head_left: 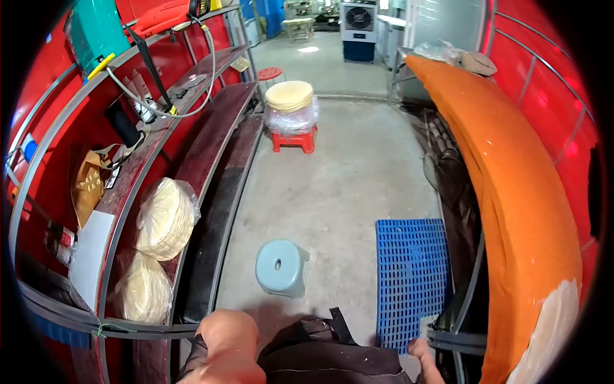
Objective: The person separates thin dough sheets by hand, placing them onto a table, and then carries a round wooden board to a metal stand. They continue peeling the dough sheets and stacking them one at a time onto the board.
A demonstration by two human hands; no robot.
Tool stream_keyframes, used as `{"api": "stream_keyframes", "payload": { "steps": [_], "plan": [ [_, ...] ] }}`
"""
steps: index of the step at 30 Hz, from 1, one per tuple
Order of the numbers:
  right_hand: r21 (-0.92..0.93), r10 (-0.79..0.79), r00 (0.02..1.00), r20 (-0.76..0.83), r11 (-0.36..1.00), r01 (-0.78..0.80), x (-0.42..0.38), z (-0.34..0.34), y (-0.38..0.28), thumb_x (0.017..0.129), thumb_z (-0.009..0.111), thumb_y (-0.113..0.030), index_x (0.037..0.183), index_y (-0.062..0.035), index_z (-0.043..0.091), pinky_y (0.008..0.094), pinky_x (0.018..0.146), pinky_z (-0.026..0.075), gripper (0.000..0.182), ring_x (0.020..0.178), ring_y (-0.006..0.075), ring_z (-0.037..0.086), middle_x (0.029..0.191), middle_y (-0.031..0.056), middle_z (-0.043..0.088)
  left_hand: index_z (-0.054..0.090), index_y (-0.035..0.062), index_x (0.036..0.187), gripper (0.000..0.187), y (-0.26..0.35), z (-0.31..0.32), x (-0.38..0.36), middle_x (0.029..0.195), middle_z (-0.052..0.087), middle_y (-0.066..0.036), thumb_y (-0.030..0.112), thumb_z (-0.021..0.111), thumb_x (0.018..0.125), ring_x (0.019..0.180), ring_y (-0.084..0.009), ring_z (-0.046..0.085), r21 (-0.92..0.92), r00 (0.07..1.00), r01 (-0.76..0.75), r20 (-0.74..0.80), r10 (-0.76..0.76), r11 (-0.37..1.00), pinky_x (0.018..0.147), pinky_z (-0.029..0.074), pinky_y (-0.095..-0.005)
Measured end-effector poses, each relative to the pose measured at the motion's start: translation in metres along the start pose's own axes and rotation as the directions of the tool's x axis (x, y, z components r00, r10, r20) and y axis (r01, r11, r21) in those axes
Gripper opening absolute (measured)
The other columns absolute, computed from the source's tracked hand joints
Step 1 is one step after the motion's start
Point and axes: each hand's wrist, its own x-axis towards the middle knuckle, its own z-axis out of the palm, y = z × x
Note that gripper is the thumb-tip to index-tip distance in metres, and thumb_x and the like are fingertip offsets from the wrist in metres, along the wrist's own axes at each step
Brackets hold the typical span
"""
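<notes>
My left hand [229, 336] shows as a large rounded shape at the bottom edge, beside the end of the left shelves, with its fingers hidden. Dark brown clothing [326, 358] fills the space between my arms. Low on the right, my right hand [422, 353] is partly in view beside the lower edge of a blue plastic grid mat [412, 281]; I cannot tell how its fingers are held. Ahead of me on the floor stands a light blue plastic stool [280, 267].
Left shelves [211, 128] carry bagged stacks of round flat sheets [165, 221] and a red power tool [169, 16]. Farther ahead, a wrapped stack of round sheets [289, 97] rests on a red stool [294, 139]. An orange cloth [511, 160] covers a long surface on the right.
</notes>
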Motion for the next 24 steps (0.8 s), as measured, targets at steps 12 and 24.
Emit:
{"api": "stream_keyframes", "payload": {
  "steps": [12, 24],
  "plan": [
    [0.363, -0.081, 0.991, -0.108, 0.925, 0.115, 0.348, -0.215, -0.103, 0.066, 0.058, -0.015, 0.073, -0.0022, 0.058, 0.0331, 0.056, 0.046, 0.015, 0.065, 0.0306, 0.058, 0.064, 0.0173, 0.058, 0.021, 0.0317, 0.131, 0.042, -0.337, -0.065, 0.031, 0.069, 0.044, 0.002, 0.027, 0.025, 0.089, 0.061, -0.0126, 0.037, 0.578, 0.999, 0.051, -0.045, -0.031, 0.814, 0.065, 0.035, -0.0299],
    [0.158, 0.130, 0.902, 0.411, 0.965, -0.211, 0.528, -0.323, -0.090, 0.065, 0.055, -0.029, 0.070, -0.0080, 0.062, 0.0378, 0.064, 0.047, 0.023, 0.074, 0.0314, 0.058, 0.079, 0.0126, 0.060, 0.047, 0.0094, 0.092, 0.017, -0.759, -0.145, 0.060, 0.072, 0.049, -0.005, 0.017, 0.051, 0.077, 0.067, -0.0197, 0.049, 0.532, 0.962, -0.158, -0.106, 0.251, 0.832, 0.063, 0.041, -0.0328]
  ]
}}
